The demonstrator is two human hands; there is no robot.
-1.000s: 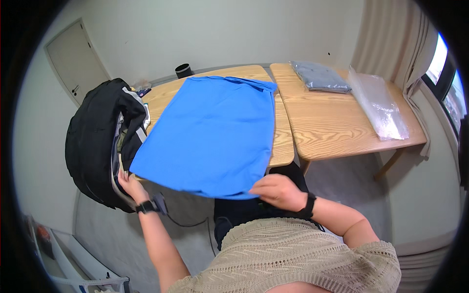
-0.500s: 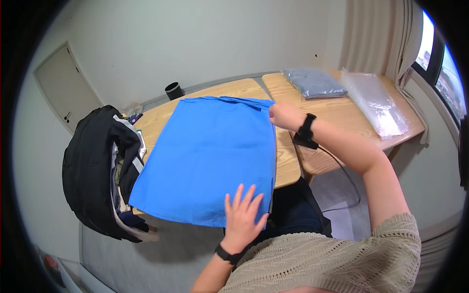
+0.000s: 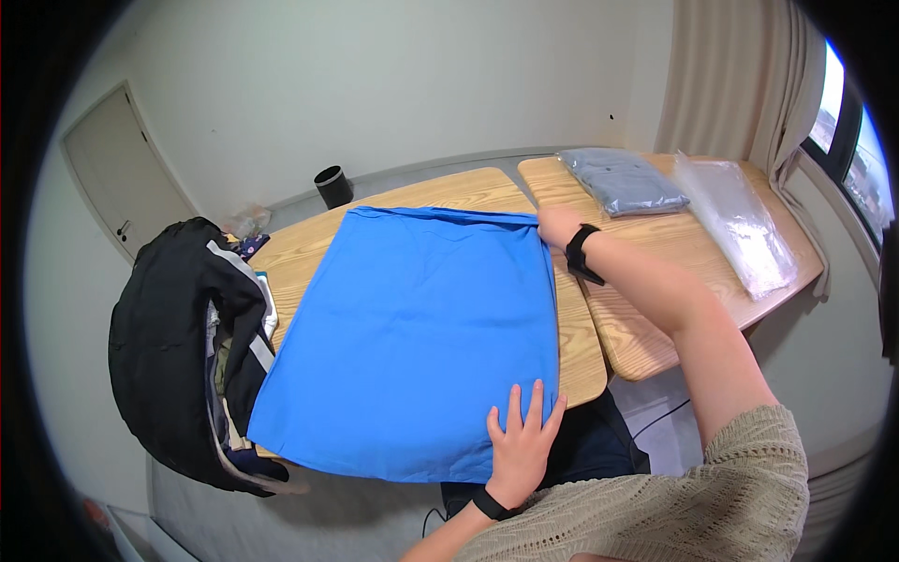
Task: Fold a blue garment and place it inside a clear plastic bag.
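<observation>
Blue cloth (image 3: 412, 347) spread on the left table (image 3: 585, 365), covering most of its middle. Left hand (image 3: 522, 452) lies palm-down at the near right of the cloth, fingers apart. Right hand (image 3: 558, 228) is bunched at the far right corner; its fingertips are hidden, so whether they pinch the fabric cannot be told.

Edges: the near edge of the cloth passes over the table's near edge. Wood shows as a band on the far side and a narrow strip on the right. On the left, a black garment (image 3: 164, 347) crowds the cloth's near left corner.

Surroundings: wood-grained tabletop. The right table (image 3: 646, 272) stands just beside, bearing a grey garment in clear wrap (image 3: 623, 181) and clear plastic bags (image 3: 740, 225). Black bin (image 3: 333, 187) beyond the far edge; door at far left, curtain and window at right.

Orientation: the gathered edge faces far; sides run near to far, splaying left at the near end. Outline roughly square in view; long axis uncertain.
</observation>
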